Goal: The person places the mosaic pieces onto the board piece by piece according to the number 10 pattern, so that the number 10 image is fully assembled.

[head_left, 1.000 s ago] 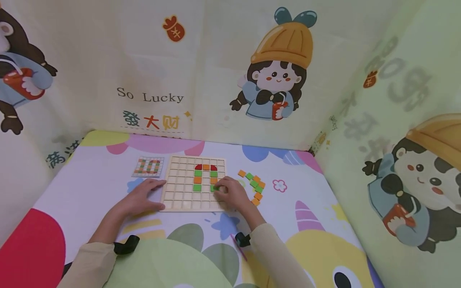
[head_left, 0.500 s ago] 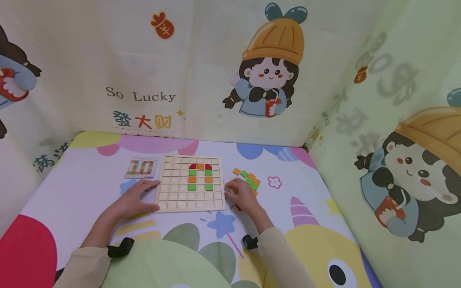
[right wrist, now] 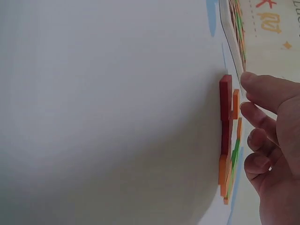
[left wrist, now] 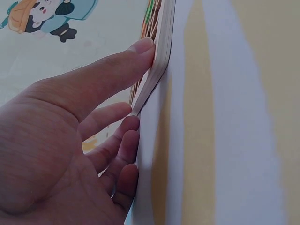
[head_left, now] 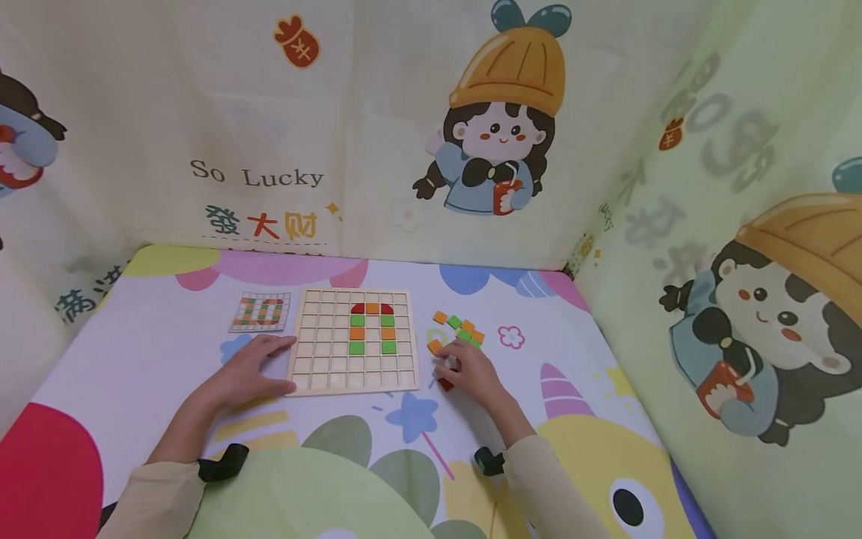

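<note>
Board lies, in head view, between my left hand, spread at its left edge, and my right hand, by loose tiles. Left wrist view: thumb touches the board. Right wrist view: fingers are parted, half-bent, holding nothing beside red tiles.

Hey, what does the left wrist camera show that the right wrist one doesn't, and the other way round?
Only the left wrist view shows the left hand, its thumb touching the grid board, and a printed cartoon figure. Only the right wrist view shows the right hand, loose red tiles and loose orange tiles. Both show the grid board's edge and the tabletop.
</note>
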Demonstrator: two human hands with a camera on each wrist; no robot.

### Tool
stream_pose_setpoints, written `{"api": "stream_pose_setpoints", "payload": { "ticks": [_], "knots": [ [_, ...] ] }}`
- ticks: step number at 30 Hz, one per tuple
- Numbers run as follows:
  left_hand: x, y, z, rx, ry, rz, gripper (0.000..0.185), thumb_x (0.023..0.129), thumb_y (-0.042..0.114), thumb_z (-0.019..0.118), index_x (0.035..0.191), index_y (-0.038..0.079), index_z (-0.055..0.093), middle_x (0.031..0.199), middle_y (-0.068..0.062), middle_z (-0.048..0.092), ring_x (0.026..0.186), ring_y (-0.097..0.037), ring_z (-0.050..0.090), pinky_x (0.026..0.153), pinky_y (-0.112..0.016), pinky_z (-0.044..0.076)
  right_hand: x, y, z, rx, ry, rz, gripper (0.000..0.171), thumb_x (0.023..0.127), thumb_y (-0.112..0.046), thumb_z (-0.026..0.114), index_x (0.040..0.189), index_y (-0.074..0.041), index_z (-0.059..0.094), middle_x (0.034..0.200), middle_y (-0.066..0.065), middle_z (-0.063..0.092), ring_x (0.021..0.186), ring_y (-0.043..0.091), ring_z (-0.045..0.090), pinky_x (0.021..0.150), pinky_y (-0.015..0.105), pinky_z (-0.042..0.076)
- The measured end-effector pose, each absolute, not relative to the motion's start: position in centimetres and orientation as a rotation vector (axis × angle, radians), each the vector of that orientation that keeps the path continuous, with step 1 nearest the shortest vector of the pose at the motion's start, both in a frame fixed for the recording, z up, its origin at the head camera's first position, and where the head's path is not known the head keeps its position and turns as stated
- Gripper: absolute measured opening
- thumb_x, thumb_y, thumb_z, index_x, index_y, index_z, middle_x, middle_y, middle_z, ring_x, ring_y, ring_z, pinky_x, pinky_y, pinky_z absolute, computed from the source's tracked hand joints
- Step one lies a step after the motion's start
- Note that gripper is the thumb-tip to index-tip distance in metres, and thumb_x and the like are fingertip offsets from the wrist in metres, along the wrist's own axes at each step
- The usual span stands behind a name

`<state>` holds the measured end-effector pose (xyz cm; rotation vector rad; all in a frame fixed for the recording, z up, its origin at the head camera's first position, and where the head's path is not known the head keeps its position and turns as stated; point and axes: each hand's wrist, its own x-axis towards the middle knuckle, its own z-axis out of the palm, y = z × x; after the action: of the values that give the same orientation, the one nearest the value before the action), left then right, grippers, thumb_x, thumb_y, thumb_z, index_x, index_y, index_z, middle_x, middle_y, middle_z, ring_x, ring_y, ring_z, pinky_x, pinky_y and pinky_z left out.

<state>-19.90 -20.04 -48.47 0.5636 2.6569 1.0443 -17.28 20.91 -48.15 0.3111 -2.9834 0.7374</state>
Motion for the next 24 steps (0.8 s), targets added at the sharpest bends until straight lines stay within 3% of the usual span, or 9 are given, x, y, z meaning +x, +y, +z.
{"api": "stream_pose_setpoints", "payload": {
  "ticks": [14,21,24],
  "knots": [
    [-19.8,-20.1,-48.3,0.56,2.641,1.057,0.085,0.077,0.04,0.079,0.147,0.009,0.039,0.142,-0.024,0.036,0.128,-0.044,0.037,0.1,-0.066,0.035,-15.4,22.4,-48.1,0.355,-3.052,0.771,0.029,0.079,-0.032,0.08,0.105,-0.021,0.073,0.097,-0.007,0.064,0.084,0.009,0.051,0.074,0.022,0.049],
    [-19.9,-20.1,-48.3,0.557,2.636,1.059,0.086,0.077,0.04,0.079,0.147,0.009,0.039,0.143,-0.024,0.036,0.128,-0.044,0.037,0.101,-0.066,0.035,-15.0,22.9,-47.5,0.28,-3.128,0.783,0.033,0.08,-0.027,0.079,0.112,-0.025,0.07,0.109,-0.007,0.063,0.099,0.011,0.055,0.084,0.028,0.055],
    [-19.9,-20.1,-48.3,0.56,2.637,1.06,0.086,0.077,0.04,0.079,0.147,0.009,0.039,0.143,-0.024,0.036,0.128,-0.045,0.036,0.101,-0.066,0.034,-15.0,23.2,-47.5,0.26,-3.158,0.764,0.033,0.081,-0.023,0.078,0.113,-0.025,0.07,0.107,-0.007,0.062,0.099,0.011,0.055,0.085,0.029,0.056]
  ]
}}
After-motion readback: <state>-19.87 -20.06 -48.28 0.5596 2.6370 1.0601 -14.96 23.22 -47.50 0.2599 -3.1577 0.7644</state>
